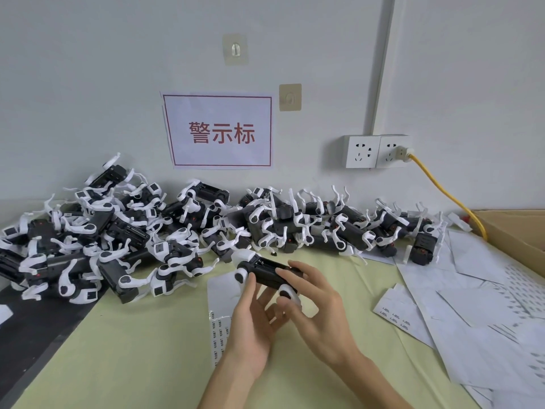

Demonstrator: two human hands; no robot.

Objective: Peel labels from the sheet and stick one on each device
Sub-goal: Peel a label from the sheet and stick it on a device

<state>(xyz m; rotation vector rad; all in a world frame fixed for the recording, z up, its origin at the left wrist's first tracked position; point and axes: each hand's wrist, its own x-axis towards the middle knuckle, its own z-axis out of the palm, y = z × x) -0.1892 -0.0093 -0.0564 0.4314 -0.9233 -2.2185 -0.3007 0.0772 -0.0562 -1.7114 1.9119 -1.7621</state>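
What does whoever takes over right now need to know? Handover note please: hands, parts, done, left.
Left hand: under the black-and-white device, fingers curled up round it from the near side.
Right hand: grips the same device from the right, fingers over its top.
Label sheet: flat on the green mat, partly under the left hand, labels remaining on it.
Used backing sheets: piled to the right.
Device pile: along the wall.
Done: cannot tell which piled devices carry labels.
Left: whether the held device is labelled is not visible; check, then work through the pile.

Pale green table (141,349) — heaped devices (124,231), label sheet (219,305), spent sheets (472,314), cardboard box (519,231).
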